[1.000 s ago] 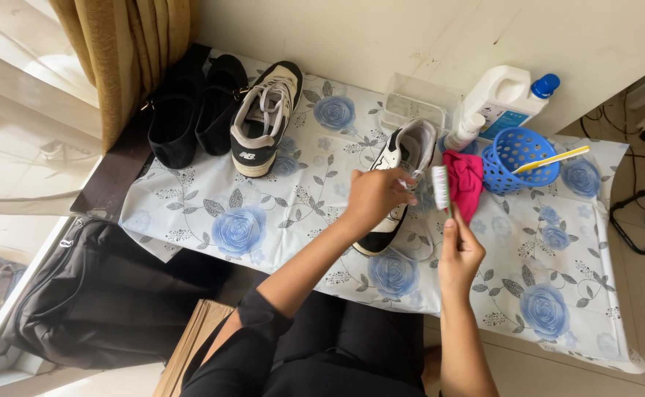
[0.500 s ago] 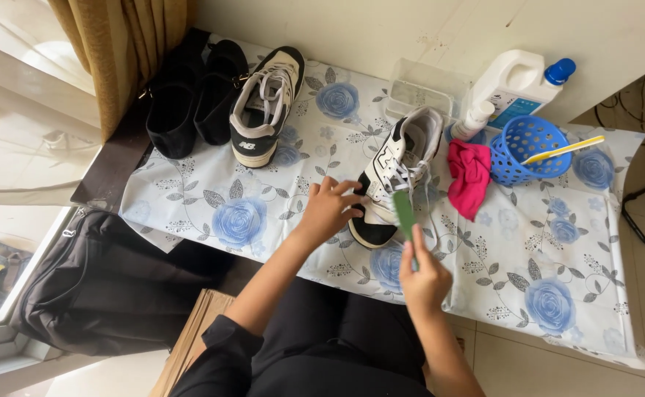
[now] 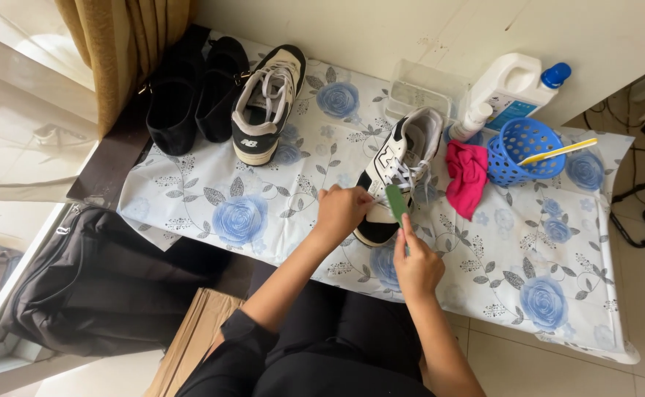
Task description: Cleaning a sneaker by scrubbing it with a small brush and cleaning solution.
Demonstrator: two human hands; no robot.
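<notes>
- Moved since half a second earlier: right hand (image 3: 416, 266) up the white-and-black sneaker (image 3: 398, 175), green brush (image 3: 395, 204) brought from beside the toe to the lower laces; left hand (image 3: 341, 212) shifted little, kept at the sneaker's near side.
- Pinched in the right grip: the green brush, handle end between fingers and thumb, flat green part resting over the lace area.
- Curled narrow, the left grip: fingertips against the sneaker's left edge, steadying it; whether anything was pinched inside could not be told.
- Lay near the front middle of the table (image 3: 557, 294), toe toward the person, heel toward the wall: the sneaker in hand.
- Judged early to midway in the cleaning: brush only just applied at the laces, no foam or wet patches made out, so most of the upper and the sole edge likely left.
- Stood untouched at the back left: the second sneaker (image 3: 267, 103) and a pair of black shoes (image 3: 190, 92).
- Waited unused to the right: pink cloth (image 3: 466, 175), blue basket (image 3: 522, 151) with a yellow-handled brush (image 3: 557, 151), white detergent bottle (image 3: 510, 88), small spray bottle (image 3: 472, 122), clear tub (image 3: 418, 92).
</notes>
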